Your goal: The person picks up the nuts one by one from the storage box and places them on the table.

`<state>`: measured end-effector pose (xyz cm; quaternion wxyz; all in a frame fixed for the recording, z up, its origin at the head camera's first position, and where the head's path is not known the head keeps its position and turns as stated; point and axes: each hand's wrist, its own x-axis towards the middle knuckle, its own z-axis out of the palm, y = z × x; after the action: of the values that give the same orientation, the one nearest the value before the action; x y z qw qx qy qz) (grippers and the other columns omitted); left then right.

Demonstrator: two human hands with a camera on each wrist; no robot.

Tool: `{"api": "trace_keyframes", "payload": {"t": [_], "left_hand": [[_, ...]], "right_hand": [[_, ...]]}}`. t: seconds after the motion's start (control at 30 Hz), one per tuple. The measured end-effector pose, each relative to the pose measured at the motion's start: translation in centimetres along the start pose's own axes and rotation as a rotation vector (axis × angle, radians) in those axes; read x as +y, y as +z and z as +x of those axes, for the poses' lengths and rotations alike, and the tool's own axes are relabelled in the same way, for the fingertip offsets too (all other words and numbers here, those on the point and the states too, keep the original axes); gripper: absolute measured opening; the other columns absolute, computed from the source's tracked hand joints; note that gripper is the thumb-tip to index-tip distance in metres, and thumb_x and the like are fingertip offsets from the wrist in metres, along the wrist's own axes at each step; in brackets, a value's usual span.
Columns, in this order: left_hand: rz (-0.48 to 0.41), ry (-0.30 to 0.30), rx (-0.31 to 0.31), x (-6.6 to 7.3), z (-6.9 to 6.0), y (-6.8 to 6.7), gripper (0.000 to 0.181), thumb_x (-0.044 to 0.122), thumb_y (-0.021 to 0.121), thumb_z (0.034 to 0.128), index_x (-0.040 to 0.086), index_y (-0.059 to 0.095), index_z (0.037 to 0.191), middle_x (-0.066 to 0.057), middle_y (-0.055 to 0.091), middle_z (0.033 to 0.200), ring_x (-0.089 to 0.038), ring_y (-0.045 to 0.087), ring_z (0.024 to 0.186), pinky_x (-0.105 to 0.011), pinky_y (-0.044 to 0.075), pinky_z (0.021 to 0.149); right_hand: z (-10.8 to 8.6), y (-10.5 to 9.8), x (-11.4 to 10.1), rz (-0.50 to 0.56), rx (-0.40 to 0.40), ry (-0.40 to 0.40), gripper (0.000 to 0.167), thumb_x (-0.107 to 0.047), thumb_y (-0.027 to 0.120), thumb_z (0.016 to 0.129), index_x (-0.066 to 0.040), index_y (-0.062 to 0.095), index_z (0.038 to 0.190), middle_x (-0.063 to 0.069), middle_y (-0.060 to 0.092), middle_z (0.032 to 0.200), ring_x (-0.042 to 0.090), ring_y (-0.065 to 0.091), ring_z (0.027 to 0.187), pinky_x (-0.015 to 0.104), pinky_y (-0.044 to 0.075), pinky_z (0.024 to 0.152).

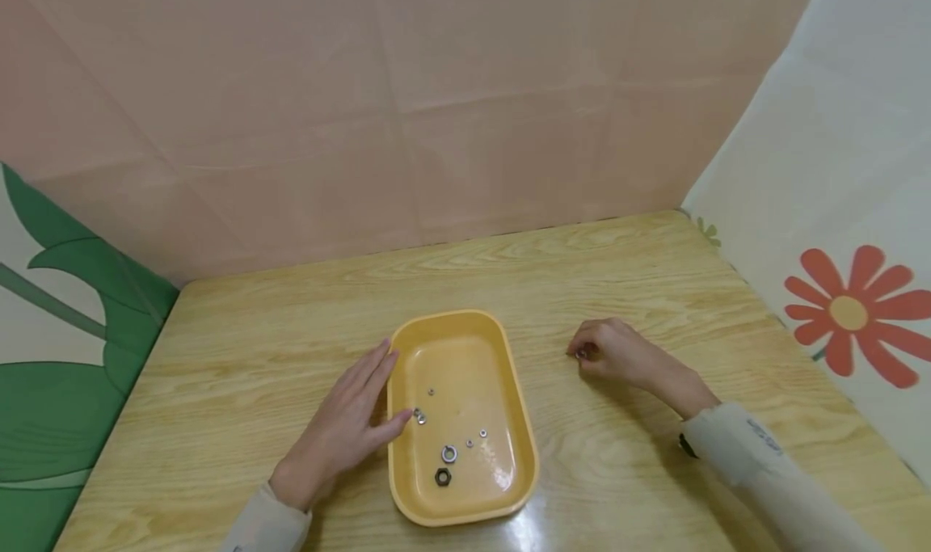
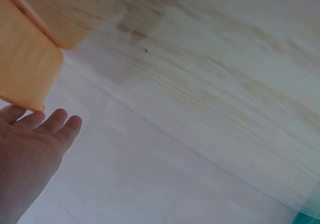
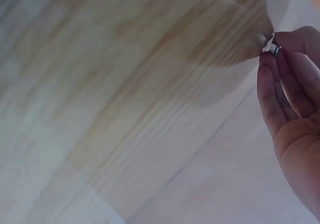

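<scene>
A yellow plastic tray [image 1: 525,423] stands on the table, with my left hand [image 1: 345,423] at its left side. The fingers of that hand lie fairly straight against the rim, and the thumb reaches over the edge. Inside are a dark hex nut [image 1: 443,478], a larger silver ring-shaped piece [image 1: 449,454] and several tiny silver nuts [image 1: 421,419]. To the right of the tray, my right hand [image 1: 618,354] pinches a small silver nut [image 3: 274,49] between thumb and fingertips, close to the tabletop. Its exact shape is partly hidden by the fingers.
The wood-grain table [image 1: 291,334] backs onto a pinkish sheet [image 1: 407,132]. On the right stands a white sheet with a red flower [image 1: 848,313], on the left one with green leaves [image 1: 44,415]. Tabletop lies between the tray and my right hand.
</scene>
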<state>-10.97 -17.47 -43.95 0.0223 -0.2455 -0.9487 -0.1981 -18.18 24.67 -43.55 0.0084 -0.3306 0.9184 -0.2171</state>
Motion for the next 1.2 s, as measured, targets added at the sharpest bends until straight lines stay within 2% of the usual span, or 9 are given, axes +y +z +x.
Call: {"api": "trace_keyframes", "payload": {"t": [0.33, 0.7, 0.97, 1.2], "left_hand": [[0.006, 0.003, 0.002, 0.2, 0.0, -0.2, 0.085, 0.054, 0.057, 0.0946, 0.005, 0.026, 0.157, -0.010, 0.018, 0.166, -0.034, 0.029, 0.150, -0.055, 0.029, 0.121], [0.016, -0.005, -0.004, 0.5, 0.2, -1.0, 0.085, 0.055, 0.057, 0.0942, 0.007, 0.025, 0.157, -0.009, 0.017, 0.167, -0.033, 0.029, 0.150, -0.055, 0.029, 0.121], [0.018, -0.002, 0.007, 0.5, 0.1, -1.1, 0.084, 0.052, 0.060, 0.0937, 0.006, 0.027, 0.157, -0.010, 0.019, 0.166, -0.034, 0.029, 0.149, -0.055, 0.029, 0.120], [0.020, 0.000, 0.003, 0.5, 0.1, -1.1, 0.084, 0.052, 0.059, 0.0940, 0.006, 0.027, 0.157, -0.007, 0.016, 0.167, -0.033, 0.028, 0.150, -0.055, 0.029, 0.121]], "right_hand": [[0.0, 0.0, 0.3, 0.018, -0.013, 0.016, 0.018, 0.005, 0.070, 0.078, -0.007, 0.076, 0.091, 0.003, 0.072, 0.088, 0.010, 0.065, 0.076, 0.020, 0.055, 0.063], [0.0, -0.6, -0.3, 0.029, -0.019, 0.024, 0.017, 0.005, 0.071, 0.079, -0.004, 0.076, 0.092, 0.005, 0.072, 0.089, 0.013, 0.066, 0.077, 0.021, 0.056, 0.065], [0.1, -0.8, -0.5, 0.042, -0.035, 0.051, 0.016, 0.003, 0.071, 0.080, -0.005, 0.076, 0.093, 0.005, 0.072, 0.091, 0.012, 0.067, 0.079, 0.021, 0.057, 0.066], [0.2, -0.7, -0.5, 0.030, -0.008, 0.017, 0.017, 0.003, 0.072, 0.079, -0.006, 0.076, 0.093, 0.005, 0.072, 0.090, 0.013, 0.067, 0.078, 0.022, 0.057, 0.066]]}}
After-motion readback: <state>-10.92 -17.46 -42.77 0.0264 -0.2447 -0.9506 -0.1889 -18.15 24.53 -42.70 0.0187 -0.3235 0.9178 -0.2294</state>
